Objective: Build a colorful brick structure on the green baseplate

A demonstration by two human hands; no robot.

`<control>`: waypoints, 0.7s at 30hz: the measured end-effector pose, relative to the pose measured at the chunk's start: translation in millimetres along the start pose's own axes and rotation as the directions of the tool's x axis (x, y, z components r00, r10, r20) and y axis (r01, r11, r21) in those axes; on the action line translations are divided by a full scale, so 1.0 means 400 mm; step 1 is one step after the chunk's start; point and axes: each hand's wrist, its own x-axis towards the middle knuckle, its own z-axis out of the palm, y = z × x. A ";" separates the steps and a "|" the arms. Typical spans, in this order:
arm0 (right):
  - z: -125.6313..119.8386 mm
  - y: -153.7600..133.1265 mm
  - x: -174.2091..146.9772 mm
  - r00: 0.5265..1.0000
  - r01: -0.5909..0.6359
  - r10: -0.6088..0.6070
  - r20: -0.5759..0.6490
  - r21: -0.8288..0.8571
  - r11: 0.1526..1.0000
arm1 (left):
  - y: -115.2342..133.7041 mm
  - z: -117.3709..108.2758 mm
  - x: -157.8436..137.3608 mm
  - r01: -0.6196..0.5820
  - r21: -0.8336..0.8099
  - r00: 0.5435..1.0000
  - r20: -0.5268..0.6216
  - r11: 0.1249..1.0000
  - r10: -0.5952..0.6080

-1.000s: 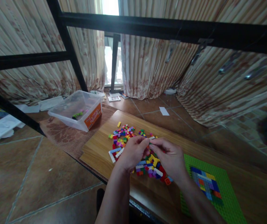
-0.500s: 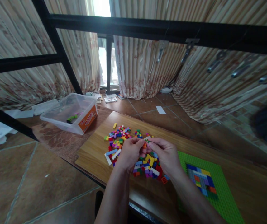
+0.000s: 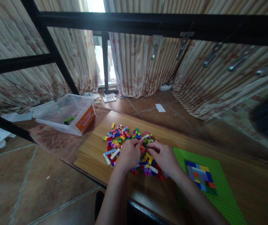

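Observation:
Both my hands are over a loose pile of coloured building bricks (image 3: pixel 149 160) on the wooden table. My left hand (image 3: pixel 129 153) is closed at the pile's middle, its fingers curled; what they hold, if anything, is hidden. Just right of it, my right hand (image 3: pixel 164 157) reaches in among the bricks with thumb and index finger apart. A dark green brick (image 3: pixel 144 140) shows between the two hands. Right of my right hand lies a green baseplate (image 3: pixel 220 190), and a flat patch of blue, grey, orange and yellow bricks (image 3: pixel 200 176) is built on it.
A clear plastic box (image 3: pixel 61 120) with an orange label stands on a brown mat (image 3: pixel 51 137) left of the wooden table (image 3: pixel 89 153). A yellow brick (image 3: pixel 113 125) lies apart near the table's far edge. Black metal bars (image 3: pixel 134 21) cross in front of the curtains.
My hands, which met at the fingertips over the pile, have come apart a little and lower among the bricks. The view has shifted slightly.

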 end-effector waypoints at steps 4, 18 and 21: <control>-0.013 -0.004 -0.001 1.000 0.004 -0.004 -0.001 0.000 1.000 | 0.015 -0.016 0.000 0.071 -0.030 0.997 -0.014 0.997 -0.071; 0.009 -0.007 0.050 0.928 0.367 -0.313 0.202 -0.348 0.863 | 0.000 -0.053 0.014 -0.033 0.229 0.995 -0.087 0.973 0.054; 0.010 -0.012 0.051 0.927 0.368 -0.306 0.216 -0.375 0.851 | 0.006 -0.056 0.016 -0.054 0.359 0.995 -0.057 0.932 0.079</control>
